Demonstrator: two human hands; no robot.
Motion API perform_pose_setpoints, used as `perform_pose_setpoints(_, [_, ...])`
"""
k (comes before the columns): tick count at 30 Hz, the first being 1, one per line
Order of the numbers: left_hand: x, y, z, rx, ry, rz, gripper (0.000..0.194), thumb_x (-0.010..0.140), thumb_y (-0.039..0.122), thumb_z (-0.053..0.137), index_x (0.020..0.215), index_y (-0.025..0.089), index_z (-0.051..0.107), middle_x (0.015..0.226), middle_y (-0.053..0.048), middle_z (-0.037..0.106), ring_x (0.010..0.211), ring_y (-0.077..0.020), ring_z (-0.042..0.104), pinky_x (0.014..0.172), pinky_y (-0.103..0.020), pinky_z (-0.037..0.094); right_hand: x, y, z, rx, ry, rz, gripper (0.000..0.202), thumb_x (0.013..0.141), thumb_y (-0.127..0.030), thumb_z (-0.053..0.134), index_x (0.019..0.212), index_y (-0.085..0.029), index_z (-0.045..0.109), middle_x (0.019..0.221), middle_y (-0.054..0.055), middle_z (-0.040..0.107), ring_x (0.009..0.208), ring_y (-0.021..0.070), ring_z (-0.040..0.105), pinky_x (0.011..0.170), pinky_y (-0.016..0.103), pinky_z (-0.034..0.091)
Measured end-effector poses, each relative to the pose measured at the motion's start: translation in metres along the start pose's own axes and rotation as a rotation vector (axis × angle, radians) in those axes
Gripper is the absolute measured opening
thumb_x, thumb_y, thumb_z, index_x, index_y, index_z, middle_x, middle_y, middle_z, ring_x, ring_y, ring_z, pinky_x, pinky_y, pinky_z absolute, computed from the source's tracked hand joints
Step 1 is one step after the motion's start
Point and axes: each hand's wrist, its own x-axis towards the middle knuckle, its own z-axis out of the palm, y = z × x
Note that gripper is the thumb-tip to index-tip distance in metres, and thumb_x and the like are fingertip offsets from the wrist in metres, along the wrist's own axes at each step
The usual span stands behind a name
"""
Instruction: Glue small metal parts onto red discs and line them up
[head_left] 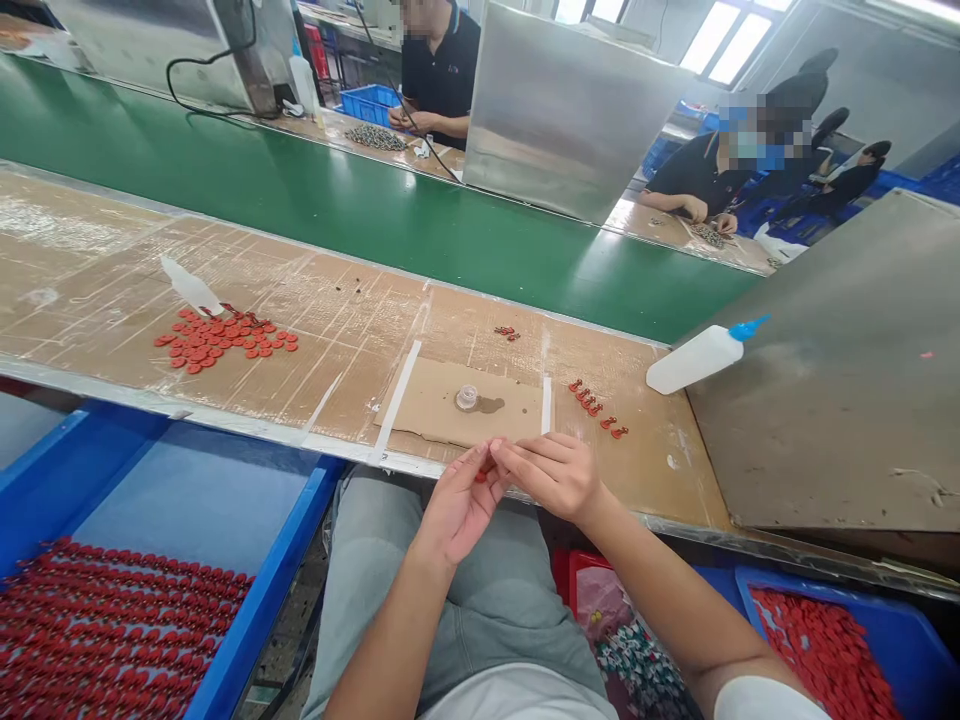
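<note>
My left hand (461,505) and my right hand (551,472) meet at the fingertips, just in front of the table's edge. A small red piece (481,478) shows between the fingers of my left hand. The fingertips of my right hand pinch at the same spot; what they hold is too small to make out. Beyond them, a small clear cup (466,398) stands on a taped cardboard sheet (435,385), beside a dark wet stain. A short row of red pieces (594,406) lies right of the sheet, and a few small ones (508,332) lie behind it.
Red discs (199,340) lie piled at the left by a white bottle (190,286). A blue-tipped bottle (697,358) leans at the right against a metal panel (840,380). Blue bins (285,560) hold red pieces below. Across the green belt (337,200), people (442,70) work.
</note>
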Motion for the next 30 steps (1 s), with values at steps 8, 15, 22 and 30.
perform_pose_setpoints(8, [0.005,0.006,-0.009,-0.032,0.093,0.027,0.013,0.082,0.013,0.064,0.094,0.010,0.070,0.096,-0.006,0.073,0.089,-0.0098,0.067,0.086,-0.021,0.055,0.009,0.013,0.008,-0.034,-0.061,-0.200,0.032,0.088,-0.018,0.058,0.120,-0.014,0.060,0.106,0.006,0.072,0.095,0.0145,0.067,0.068,0.027,0.053])
perform_pose_setpoints(15, [0.004,0.018,-0.011,0.003,0.142,0.128,0.019,0.079,0.018,0.069,0.098,0.014,0.068,0.096,-0.006,0.074,0.097,-0.0160,0.069,0.092,-0.028,0.054,0.007,0.077,0.033,-0.092,0.014,0.164,0.022,0.086,-0.025,0.060,0.108,-0.023,0.065,0.094,0.003,0.075,0.081,0.0154,0.069,0.073,0.029,0.052])
perform_pose_setpoints(22, [0.005,0.026,-0.015,-0.007,0.188,0.166,0.017,0.078,0.013,0.070,0.095,0.015,0.068,0.098,-0.005,0.074,0.090,-0.0114,0.070,0.088,-0.023,0.055,0.011,0.170,0.094,-0.158,-0.270,0.701,0.034,0.087,-0.028,0.054,0.118,-0.017,0.061,0.109,0.011,0.069,0.101,0.0263,0.062,0.086,0.041,0.050])
perform_pose_setpoints(30, [0.005,0.035,-0.014,-0.008,0.179,0.207,0.017,0.078,0.012,0.070,0.095,0.015,0.070,0.098,-0.004,0.074,0.092,-0.0107,0.069,0.090,-0.023,0.054,0.011,0.200,0.113,-0.125,-0.411,0.646,0.030,0.094,-0.030,0.041,0.101,-0.019,0.068,0.105,0.010,0.067,0.100,0.0226,0.059,0.088,0.036,0.046])
